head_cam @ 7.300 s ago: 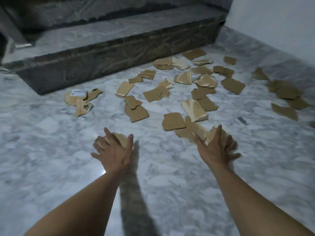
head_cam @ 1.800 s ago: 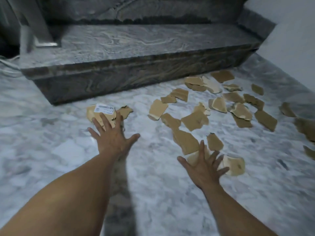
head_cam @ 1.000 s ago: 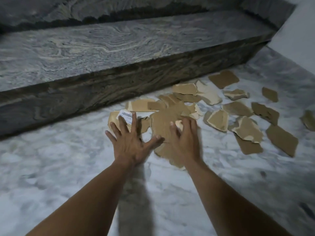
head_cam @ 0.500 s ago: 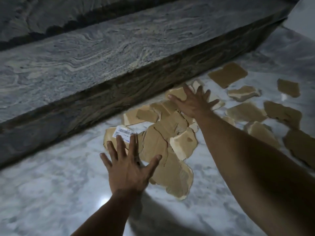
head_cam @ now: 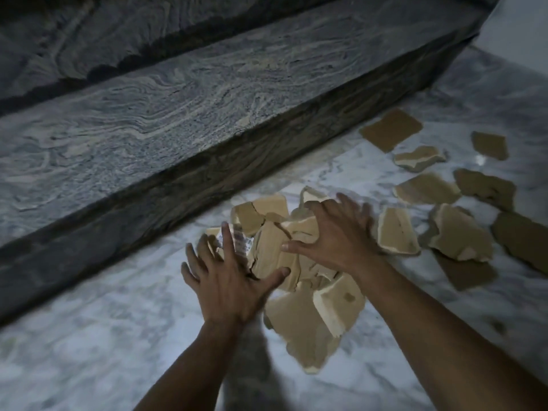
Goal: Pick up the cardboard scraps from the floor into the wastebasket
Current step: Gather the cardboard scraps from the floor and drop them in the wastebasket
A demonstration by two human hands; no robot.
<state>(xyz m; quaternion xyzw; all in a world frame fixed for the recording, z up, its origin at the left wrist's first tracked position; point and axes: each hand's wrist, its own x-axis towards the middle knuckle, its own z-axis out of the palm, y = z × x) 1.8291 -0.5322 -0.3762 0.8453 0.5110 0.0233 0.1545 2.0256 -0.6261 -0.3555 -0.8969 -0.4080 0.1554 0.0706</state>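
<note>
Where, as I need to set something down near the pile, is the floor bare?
Bare marble floor lies left of the left hand, between the step and the near edge, plus a near strip between the forearms. Crowded: the pile under both hands, and loose scraps right of the right hand.

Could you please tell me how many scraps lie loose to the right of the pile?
9 scraps: three farthest; two in the middle; four nearest. More may hide underneath or out of frame.
</note>
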